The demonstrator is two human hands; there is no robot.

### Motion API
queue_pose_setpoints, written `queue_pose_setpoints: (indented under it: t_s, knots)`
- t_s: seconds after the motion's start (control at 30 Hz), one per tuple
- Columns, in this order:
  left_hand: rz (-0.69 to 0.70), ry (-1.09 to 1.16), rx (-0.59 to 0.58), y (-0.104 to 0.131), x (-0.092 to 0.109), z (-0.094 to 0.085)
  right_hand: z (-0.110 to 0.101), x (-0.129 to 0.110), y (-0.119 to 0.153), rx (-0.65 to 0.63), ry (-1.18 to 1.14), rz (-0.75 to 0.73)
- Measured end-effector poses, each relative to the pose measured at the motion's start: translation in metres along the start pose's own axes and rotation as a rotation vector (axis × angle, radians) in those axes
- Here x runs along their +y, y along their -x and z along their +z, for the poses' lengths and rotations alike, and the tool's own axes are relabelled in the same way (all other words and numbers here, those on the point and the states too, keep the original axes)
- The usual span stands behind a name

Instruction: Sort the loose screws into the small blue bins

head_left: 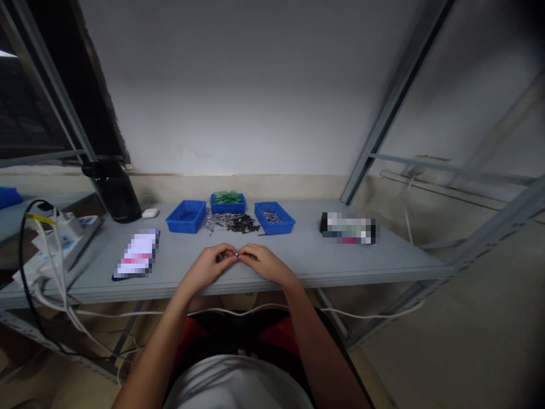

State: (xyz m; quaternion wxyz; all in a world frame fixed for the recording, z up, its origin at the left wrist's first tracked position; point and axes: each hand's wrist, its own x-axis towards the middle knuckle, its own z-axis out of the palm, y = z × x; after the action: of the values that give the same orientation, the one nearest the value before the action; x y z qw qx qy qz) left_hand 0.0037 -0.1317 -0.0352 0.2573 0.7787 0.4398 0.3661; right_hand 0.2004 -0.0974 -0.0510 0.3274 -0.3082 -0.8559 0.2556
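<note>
1. Head view: looking down on a flat, grey, smooth tabletop (332,260), with left hand (208,265) and right hand (267,263) meeting just inside the front edge, near its middle.
2. Fingers drawn narrow, tips together, apparently pinching one small, silvery, metallic-looking piece (237,254); too tiny to identify.
3. Careful here! Could slip out of a loose pinch, then roll over that nearby front edge.
4. Could get muddled, too: thin, silver, metallic pieces (216,220) running into thin, black, metallic-looking pieces (242,223), one careless sweep from mixing.
5. Now counting: two hands, one pinched piece, three blue, rectangular, plastic trays (181,226) toward the back edge; loose pieces beyond counting.
6. Leftward: one black, cylindrical bottle (117,193) by the back left corner, one flat, pixelated phone (138,253) near the front edge. Rightward: one oblong, pixelated package (348,229).
</note>
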Motion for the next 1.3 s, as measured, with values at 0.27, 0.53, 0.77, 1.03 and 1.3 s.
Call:
queue_pose_setpoints:
  t_s: [0.27, 0.53, 0.77, 1.03, 1.3]
  knots:
    - [0.022, -0.047, 0.056, -0.001, 0.001, 0.000, 0.000, 0.000, 0.000, 0.003, -0.070, 0.048]
    - [-0.038, 0.011, 0.022, -0.001, -0.001, 0.001, -0.003, -0.008, 0.001, 0.052, -0.130, 0.166]
    - [-0.039, -0.038, -0.021, -0.001, -0.001, 0.001, -0.002, -0.008, 0.002, 0.062, -0.144, 0.159]
    - [-0.043, -0.081, -0.041, -0.001, 0.000, 0.000, -0.002, -0.006, 0.002, 0.039, -0.096, 0.153]
    - [-0.048, -0.068, 0.014, -0.002, 0.001, 0.000, -0.002, -0.003, 0.002, 0.069, -0.091, 0.168]
